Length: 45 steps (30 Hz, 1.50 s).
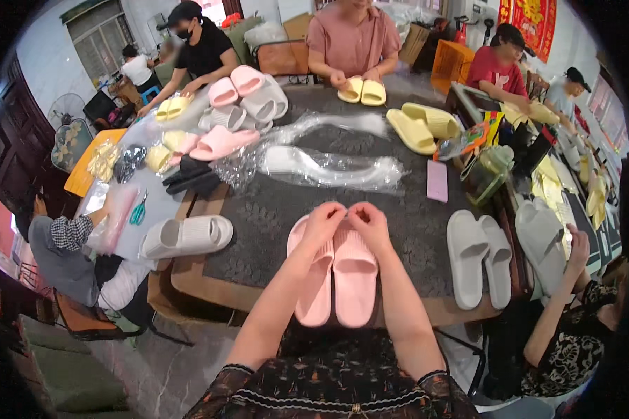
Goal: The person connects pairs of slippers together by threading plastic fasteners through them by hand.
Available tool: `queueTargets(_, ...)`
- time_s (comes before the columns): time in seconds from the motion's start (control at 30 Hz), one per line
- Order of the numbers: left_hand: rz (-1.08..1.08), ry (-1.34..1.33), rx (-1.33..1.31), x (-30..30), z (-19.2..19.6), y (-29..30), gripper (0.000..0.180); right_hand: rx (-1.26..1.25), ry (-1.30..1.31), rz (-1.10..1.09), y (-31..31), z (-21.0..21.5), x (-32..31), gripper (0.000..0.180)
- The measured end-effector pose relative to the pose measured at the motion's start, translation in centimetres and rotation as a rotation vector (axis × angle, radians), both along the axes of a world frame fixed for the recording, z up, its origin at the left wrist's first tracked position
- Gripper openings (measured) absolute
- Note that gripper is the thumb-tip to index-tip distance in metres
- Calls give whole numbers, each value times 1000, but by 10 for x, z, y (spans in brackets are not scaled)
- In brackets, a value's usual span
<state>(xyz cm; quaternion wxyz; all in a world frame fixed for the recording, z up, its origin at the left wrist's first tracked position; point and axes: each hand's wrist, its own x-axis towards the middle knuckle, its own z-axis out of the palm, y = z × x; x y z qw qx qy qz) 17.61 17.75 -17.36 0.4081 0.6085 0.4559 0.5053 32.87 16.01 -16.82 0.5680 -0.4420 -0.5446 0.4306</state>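
A pair of pink slippers [355, 297] lies side by side at the table's near edge, open heels toward me. My left hand [324, 221] and my right hand [369, 225] meet over the far, toe end of the pair. Both have their fingertips pinched together, almost touching each other. Whatever they pinch is too small or hidden to make out. The hands and wrists cover part of the slippers' ribbed straps.
Clear plastic bags [328, 167] spread beyond my hands. Grey slippers [467, 258] rest on the right, with another grey pair [185, 236] on the left. A pink rectangular object [437, 181] lies near a green bottle [493, 167]. Several people work around the table.
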Motion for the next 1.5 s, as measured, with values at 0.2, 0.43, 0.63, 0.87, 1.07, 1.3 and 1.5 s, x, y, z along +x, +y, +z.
queueTargets(0.2, 24, -53, -82, -5, -15, -1, 18, -24, -60, -103, -5, -16, -2, 10)
queueTargets(0.43, 28, 14, -22, -5, -10, -4, 18, -41, 0, -100, -7, -8, -1, 8)
queueTargets(0.63, -26, 152, 24, -1, -5, -4, 17, 12, -38, 27, -2, -7, 1, 9)
queueTargets(0.87, 26, 62, -19, -5, -12, 2, 19, 28, -95, -6, -3, -3, 0, 10)
queueTargets(1.07, 73, -17, -71, -3, -9, -6, 18, -28, -91, -118, -5, -9, -1, 13)
queueTargets(1.3, 67, 26, -13, -3, -6, -3, 15, 7, -95, -28, -6, -1, 0, 11)
queueTargets(1.5, 31, 42, 33, -2, -11, -4, 15, 13, -77, 16, -6, -5, 0, 8)
